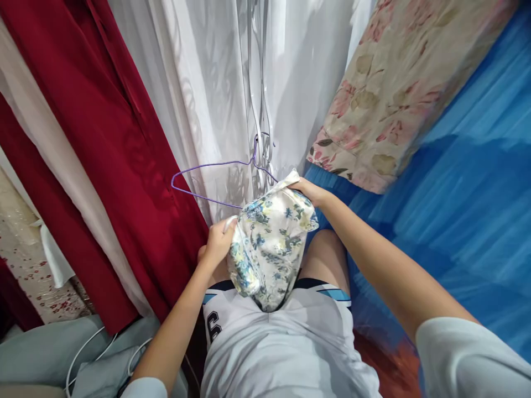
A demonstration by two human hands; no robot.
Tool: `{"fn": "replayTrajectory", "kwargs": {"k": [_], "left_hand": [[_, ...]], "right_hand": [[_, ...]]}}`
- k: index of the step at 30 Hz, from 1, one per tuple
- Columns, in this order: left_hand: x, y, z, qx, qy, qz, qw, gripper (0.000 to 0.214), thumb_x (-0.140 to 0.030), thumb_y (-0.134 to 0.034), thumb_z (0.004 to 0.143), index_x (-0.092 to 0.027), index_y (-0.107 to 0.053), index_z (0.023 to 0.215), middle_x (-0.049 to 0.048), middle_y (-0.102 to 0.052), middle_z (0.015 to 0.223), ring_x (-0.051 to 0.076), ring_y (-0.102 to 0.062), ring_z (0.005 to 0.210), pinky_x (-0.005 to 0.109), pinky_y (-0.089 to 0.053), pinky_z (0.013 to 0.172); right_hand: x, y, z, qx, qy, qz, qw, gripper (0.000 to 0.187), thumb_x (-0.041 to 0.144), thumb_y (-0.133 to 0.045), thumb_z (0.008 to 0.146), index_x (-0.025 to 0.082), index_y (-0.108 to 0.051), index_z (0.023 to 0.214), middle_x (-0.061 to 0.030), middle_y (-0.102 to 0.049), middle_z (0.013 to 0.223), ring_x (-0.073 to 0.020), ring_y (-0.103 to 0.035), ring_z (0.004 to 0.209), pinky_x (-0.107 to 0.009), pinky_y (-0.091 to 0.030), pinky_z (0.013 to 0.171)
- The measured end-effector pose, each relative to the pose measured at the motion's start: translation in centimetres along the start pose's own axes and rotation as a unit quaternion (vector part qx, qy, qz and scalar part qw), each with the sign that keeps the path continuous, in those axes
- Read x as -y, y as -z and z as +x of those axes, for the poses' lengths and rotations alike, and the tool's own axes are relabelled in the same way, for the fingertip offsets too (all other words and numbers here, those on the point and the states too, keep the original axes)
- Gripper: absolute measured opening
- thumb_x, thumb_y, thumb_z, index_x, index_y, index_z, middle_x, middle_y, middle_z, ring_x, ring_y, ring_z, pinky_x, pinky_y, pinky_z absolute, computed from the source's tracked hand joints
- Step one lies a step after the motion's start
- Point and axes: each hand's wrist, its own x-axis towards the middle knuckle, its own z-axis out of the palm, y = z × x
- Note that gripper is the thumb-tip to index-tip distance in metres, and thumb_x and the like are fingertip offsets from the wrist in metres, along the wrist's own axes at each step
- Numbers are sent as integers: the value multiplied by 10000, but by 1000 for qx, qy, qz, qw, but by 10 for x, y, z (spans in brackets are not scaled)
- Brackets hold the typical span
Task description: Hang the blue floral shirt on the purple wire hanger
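Note:
A small white garment with a blue and yellow flower print (271, 249) hangs in front of my lap. My left hand (218, 243) is closed on its left upper edge. My right hand (309, 190) is closed on its right upper corner, pinching the cloth. A purple wire hanger (207, 179) juts out to the left just behind the garment, its right end hidden by the cloth. Its hook sits among several pale hangers (261, 132) hanging against a white curtain.
A white sheer curtain (207, 83) hangs straight ahead, with a dark red curtain (103, 138) to its left. A flowered pillow (394, 83) lies on a blue sheet (464, 193) at the right. White cables (89, 348) lie on grey cloth at bottom left.

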Motion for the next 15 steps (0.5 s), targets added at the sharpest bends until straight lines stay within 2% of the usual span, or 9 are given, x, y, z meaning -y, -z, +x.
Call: {"fn": "replayTrajectory", "kwargs": {"k": [1, 2, 5, 6, 8, 11, 13, 15], "left_hand": [[6, 6, 0, 0, 32, -25, 999, 438, -553, -562, 879, -151, -571, 704, -3, -472, 619, 116, -395, 579, 233, -310, 536], [12, 13, 0, 28, 65, -50, 996, 453, -576, -563, 868, -143, -587, 736, -3, -481, 628, 112, -400, 575, 228, -307, 528], [28, 33, -2, 221, 138, -40, 965, 499, -615, -586, 828, -122, -620, 759, 1, -507, 634, 111, -419, 566, 223, -308, 523], [34, 41, -1, 273, 140, 2, 952, 502, -616, -602, 813, -121, -621, 727, -3, -504, 623, 112, -419, 564, 225, -309, 527], [45, 58, 7, 311, 99, 106, 939, 484, -595, -611, 810, -130, -626, 677, -5, -517, 623, 125, -441, 588, 237, -337, 565], [58, 87, 37, 264, -8, 249, 932, 353, -507, -598, 847, -170, -697, 808, 31, -642, 810, 202, -543, 812, 315, -404, 795], [61, 104, 64, 202, -44, 328, 922, 257, -430, -607, 851, -216, -711, 946, 58, -683, 1018, 260, -528, 1020, 411, -333, 968], [57, 116, 93, 138, -55, 379, 914, 204, -353, -623, 835, -246, -695, 994, 61, -672, 1157, 294, -473, 1138, 488, -244, 1033]], "right_hand": [[3, 1, -5, -5, -10, 3, 1000, 60, 106, -697, 730, 109, -694, 790, -104, -731, 724, -233, -685, 625, -361, -571, 625], [6, 2, -11, -16, -14, 0, 1000, 43, 103, -680, 742, 108, -694, 782, -111, -728, 707, -249, -690, 622, -378, -575, 630], [21, 9, -24, -33, -27, -28, 999, 58, 114, -637, 783, 113, -689, 755, -108, -707, 632, -260, -694, 595, -387, -582, 637], [27, 11, -27, -21, -42, -34, 998, 72, 116, -625, 792, 114, -686, 755, -104, -705, 622, -254, -694, 587, -378, -586, 640], [38, 14, -32, 14, -81, -34, 996, 81, 111, -607, 796, 113, -686, 780, -101, -715, 641, -239, -694, 578, -360, -594, 647], [51, 14, -37, 59, -131, -25, 989, 116, 108, -594, 797, 106, -690, 862, -113, -744, 719, -238, -708, 602, -351, -607, 666], [56, 11, -39, 80, -150, -20, 985, 156, 112, -586, 805, 101, -692, 919, -123, -755, 760, -245, -720, 635, -350, -612, 683], [58, 9, -38, 90, -157, -14, 983, 188, 114, -578, 811, 101, -691, 961, -126, -760, 781, -248, -726, 655, -349, -613, 690]]}}
